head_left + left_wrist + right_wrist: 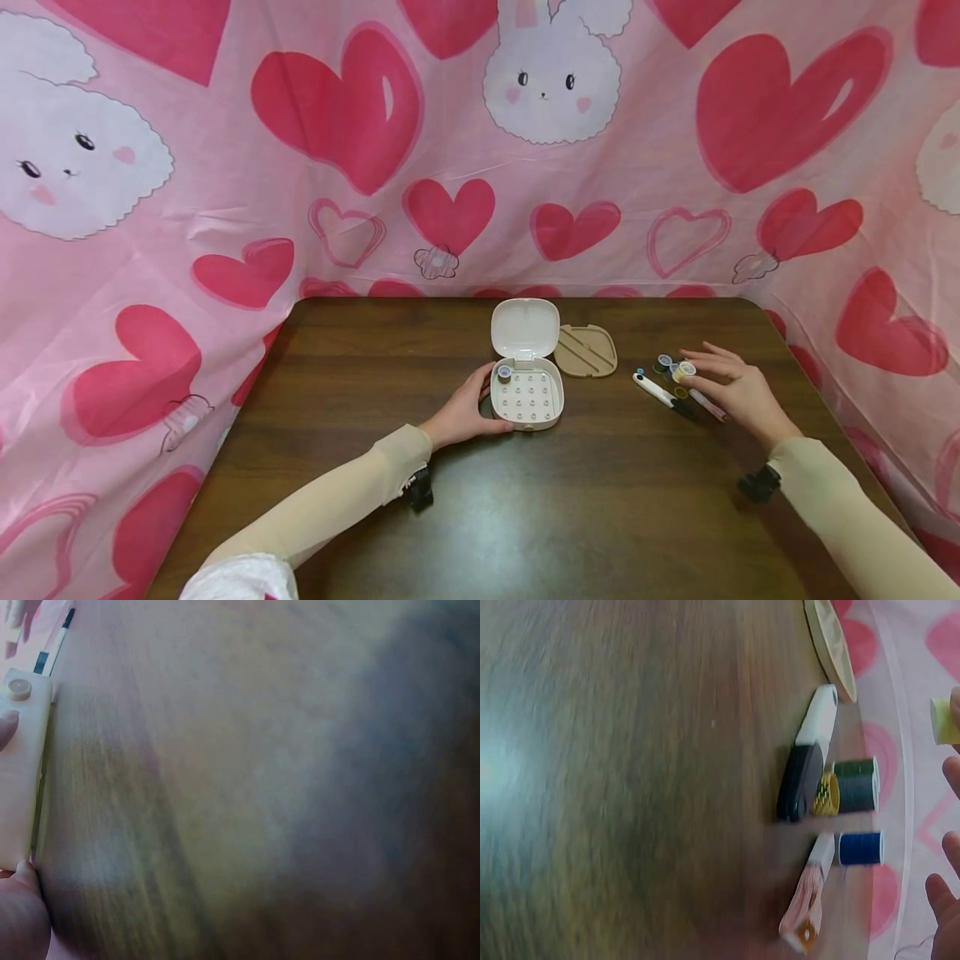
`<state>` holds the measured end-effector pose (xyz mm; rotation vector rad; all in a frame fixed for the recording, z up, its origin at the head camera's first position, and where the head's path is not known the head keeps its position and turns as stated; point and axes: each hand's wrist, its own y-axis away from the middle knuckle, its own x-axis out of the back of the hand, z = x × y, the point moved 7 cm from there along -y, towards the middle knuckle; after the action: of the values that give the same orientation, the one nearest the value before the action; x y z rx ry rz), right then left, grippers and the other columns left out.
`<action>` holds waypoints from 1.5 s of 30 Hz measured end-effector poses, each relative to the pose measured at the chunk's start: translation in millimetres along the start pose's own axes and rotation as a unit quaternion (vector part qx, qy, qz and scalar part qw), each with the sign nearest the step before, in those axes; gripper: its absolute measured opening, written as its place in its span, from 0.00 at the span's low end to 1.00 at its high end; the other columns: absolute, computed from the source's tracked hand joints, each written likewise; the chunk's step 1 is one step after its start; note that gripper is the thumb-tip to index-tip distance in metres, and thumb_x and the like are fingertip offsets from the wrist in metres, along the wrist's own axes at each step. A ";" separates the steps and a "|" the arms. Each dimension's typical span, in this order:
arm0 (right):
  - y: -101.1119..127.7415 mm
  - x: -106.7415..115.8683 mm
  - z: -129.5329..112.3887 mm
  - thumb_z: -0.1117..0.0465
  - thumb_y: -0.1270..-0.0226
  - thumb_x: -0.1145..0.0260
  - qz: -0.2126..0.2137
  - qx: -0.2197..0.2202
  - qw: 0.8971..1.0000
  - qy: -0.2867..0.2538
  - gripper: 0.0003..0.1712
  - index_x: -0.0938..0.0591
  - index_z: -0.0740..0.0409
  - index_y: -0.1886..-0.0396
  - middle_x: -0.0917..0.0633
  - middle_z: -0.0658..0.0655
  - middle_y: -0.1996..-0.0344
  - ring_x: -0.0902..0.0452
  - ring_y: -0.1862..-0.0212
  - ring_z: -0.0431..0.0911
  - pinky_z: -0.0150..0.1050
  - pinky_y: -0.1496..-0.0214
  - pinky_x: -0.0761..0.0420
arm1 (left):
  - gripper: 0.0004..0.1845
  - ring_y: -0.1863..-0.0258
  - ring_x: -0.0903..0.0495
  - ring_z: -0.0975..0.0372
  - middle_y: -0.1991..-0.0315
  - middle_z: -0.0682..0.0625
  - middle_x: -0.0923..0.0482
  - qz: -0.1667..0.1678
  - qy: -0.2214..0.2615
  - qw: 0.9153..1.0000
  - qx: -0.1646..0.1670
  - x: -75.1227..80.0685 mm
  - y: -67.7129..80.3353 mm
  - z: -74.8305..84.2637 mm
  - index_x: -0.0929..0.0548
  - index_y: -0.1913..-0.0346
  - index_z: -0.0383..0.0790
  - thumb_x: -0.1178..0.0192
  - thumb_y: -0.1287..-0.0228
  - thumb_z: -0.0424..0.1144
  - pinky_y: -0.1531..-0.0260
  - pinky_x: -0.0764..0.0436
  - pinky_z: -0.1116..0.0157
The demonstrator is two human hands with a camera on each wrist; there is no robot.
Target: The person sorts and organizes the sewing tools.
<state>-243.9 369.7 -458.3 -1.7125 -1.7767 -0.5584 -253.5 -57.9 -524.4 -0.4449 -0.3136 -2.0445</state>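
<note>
We see a dark wooden table (525, 517) hemmed in by a pink cloth (225, 208) printed with hearts and rabbits, which rises along the far edge and both side edges.

Our left hand (463, 417) grasps the white sewing box (527, 398), thumb and fingers curled against its left wall and front corner. The box sits around the middle of the table, toward the far edge, its lid (526, 327) standing open at the back. Inside, in the far left corner of its pegged tray, rests one small spool (505, 372). A tan insert (587, 350) lies flat just beside the lid, on its right.

Our right hand (738, 392) hovers near the right edge of the table and pinches a pale yellow spool (684, 370) between its fingertips. Below and beside it lies a cluster: a dark green spool (857, 784), a blue spool (861, 848), a small yellow piece (826, 795), a white-and-black tool (806, 754) and a pink strip (808, 900), all close together, some touching.

Between box and cluster runs a bare stretch of wood. The whole near half of the table, from our sleeves to the near edge, lies open.
</note>
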 end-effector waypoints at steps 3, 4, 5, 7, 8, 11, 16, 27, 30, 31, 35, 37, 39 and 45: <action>-2.1 -5.6 -7.0 0.48 0.33 0.24 -0.004 0.009 1.000 -0.006 0.26 0.12 0.57 0.41 0.17 0.43 0.36 0.43 0.26 0.25 0.38 0.20 0.44 | 0.61 0.24 0.35 0.52 0.21 0.39 0.43 -0.001 0.001 1.000 -0.001 0.1 0.1 0.8 0.48 0.19 0.36 0.17 0.48 0.41 0.25 0.33 0.58; -2.9 -7.5 -9.2 0.48 0.33 0.24 -0.005 0.011 1.000 -0.005 0.26 0.12 0.57 0.41 0.17 0.44 0.35 0.43 0.25 0.28 0.30 0.22 0.43 | 0.61 0.24 0.35 0.52 0.21 0.39 0.43 -0.001 0.001 1.000 -0.001 -0.1 0.0 0.7 0.48 0.19 0.36 0.17 0.48 0.41 0.25 0.33 0.58; -3.7 -9.4 -11.4 0.49 0.33 0.24 -0.006 0.016 1.000 -0.003 0.25 0.12 0.58 0.42 0.16 0.47 0.35 0.42 0.24 0.31 0.23 0.26 0.44 | 0.61 0.24 0.35 0.52 0.21 0.39 0.43 -0.002 0.002 1.000 0.000 -0.1 0.0 0.7 0.48 0.19 0.36 0.17 0.48 0.41 0.25 0.33 0.58; -5.4 -13.3 -15.6 0.49 0.33 0.24 -0.008 0.024 1.000 0.004 0.24 0.11 0.58 0.43 0.16 0.50 0.36 0.42 0.22 0.38 0.19 0.31 0.43 | 0.61 0.24 0.35 0.52 0.21 0.39 0.43 -0.003 0.003 1.000 0.000 -0.1 -0.1 0.5 0.48 0.19 0.35 0.17 0.48 0.41 0.25 0.33 0.58; -6.3 -15.2 -17.5 0.49 0.33 0.24 -0.011 0.028 1.000 0.006 0.24 0.11 0.58 0.43 0.16 0.52 0.36 0.42 0.22 0.40 0.23 0.28 0.42 | 0.61 0.24 0.35 0.52 0.21 0.39 0.44 -0.003 0.002 1.000 0.000 -0.1 -0.2 0.4 0.48 0.19 0.35 0.17 0.48 0.41 0.25 0.33 0.58; -9.4 -20.8 -21.7 0.50 0.33 0.24 -0.018 0.037 0.999 -0.003 0.24 0.11 0.60 0.44 0.16 0.54 0.36 0.42 0.21 0.43 0.40 0.21 0.40 | 0.61 0.24 0.35 0.52 0.21 0.39 0.44 -0.003 0.002 1.000 0.001 0.4 -0.4 0.2 0.48 0.19 0.35 0.17 0.48 0.42 0.25 0.33 0.57; -13.2 -27.5 -30.4 0.56 0.33 0.24 -0.011 0.078 0.997 0.009 0.20 0.10 0.61 0.46 0.13 0.60 0.42 0.38 0.26 0.37 0.24 0.28 0.41 | 0.61 0.23 0.35 0.52 0.21 0.39 0.44 -0.002 -0.001 1.000 0.004 1.3 -1.3 -0.1 0.48 0.19 0.36 0.17 0.48 0.43 0.25 0.33 0.57; -19.4 -37.5 -44.3 0.54 0.34 0.23 -0.014 0.056 0.998 0.011 0.18 0.09 0.58 0.49 0.16 0.68 0.41 0.33 0.33 0.55 0.36 0.40 0.32 | 0.61 0.23 0.36 0.53 0.21 0.40 0.44 -0.008 -0.007 1.000 0.008 2.9 -2.0 1.9 0.49 0.18 0.37 0.18 0.47 0.44 0.25 0.33 0.58; -22.4 -41.1 -47.6 0.55 0.34 0.23 -0.016 0.057 0.998 0.000 0.17 0.09 0.59 0.50 0.15 0.67 0.42 0.34 0.31 0.55 0.35 0.39 0.32 | 0.61 0.23 0.36 0.53 0.20 0.41 0.45 -0.009 -0.008 1.000 0.011 3.4 -2.2 2.4 0.49 0.18 0.38 0.18 0.47 0.44 0.25 0.33 0.58; -23.3 -42.7 -48.5 0.56 0.34 0.23 -0.018 0.059 0.998 -0.006 0.17 0.09 0.59 0.50 0.15 0.66 0.43 0.34 0.30 0.55 0.37 0.36 0.31 | 0.61 0.23 0.36 0.53 0.21 0.41 0.45 -0.009 -0.009 1.000 0.011 3.5 -2.3 2.6 0.49 0.18 0.38 0.18 0.47 0.43 0.25 0.33 0.58; -26.2 -49.0 -50.8 0.58 0.35 0.22 -0.033 0.073 0.996 -0.024 0.17 0.09 0.60 0.49 0.12 0.64 0.46 0.37 0.26 0.59 0.62 0.29 0.32 | 0.61 0.23 0.36 0.53 0.21 0.40 0.44 -0.006 -0.010 1.000 0.009 2.5 -2.0 2.5 0.48 0.18 0.37 0.17 0.47 0.42 0.25 0.33 0.59; -27.2 -52.0 -50.4 0.56 0.34 0.23 -0.043 0.068 0.996 -0.037 0.20 0.10 0.59 0.46 0.14 0.63 0.42 0.39 0.24 0.59 0.72 0.29 0.36 | 0.61 0.23 0.35 0.53 0.21 0.40 0.44 -0.004 -0.010 1.000 0.006 1.7 -1.7 2.0 0.48 0.19 0.37 0.17 0.48 0.42 0.25 0.33 0.59; -28.0 -54.6 -50.5 0.54 0.34 0.23 -0.050 0.062 0.996 -0.042 0.21 0.11 0.59 0.44 0.18 0.64 0.36 0.40 0.23 0.60 0.74 0.29 0.37 | 0.61 0.23 0.35 0.52 0.21 0.40 0.44 -0.004 -0.007 1.000 0.005 1.4 -1.4 1.4 0.48 0.19 0.37 0.17 0.48 0.42 0.25 0.33 0.58; -28.6 -62.4 -54.2 0.54 0.32 0.24 -0.062 0.042 0.996 -0.044 0.21 0.11 0.60 0.44 0.32 0.66 0.24 0.41 0.23 0.68 0.68 0.32 0.30 | 0.61 0.23 0.36 0.52 0.21 0.40 0.44 -0.004 -0.003 1.000 0.007 1.1 -0.2 1.1 0.48 0.18 0.37 0.17 0.48 0.42 0.25 0.33 0.58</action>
<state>-266.1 285.1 -457.9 -1.6006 -1.9519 -0.4603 -254.0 -58.2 -522.9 -0.4410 -0.3341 -2.0482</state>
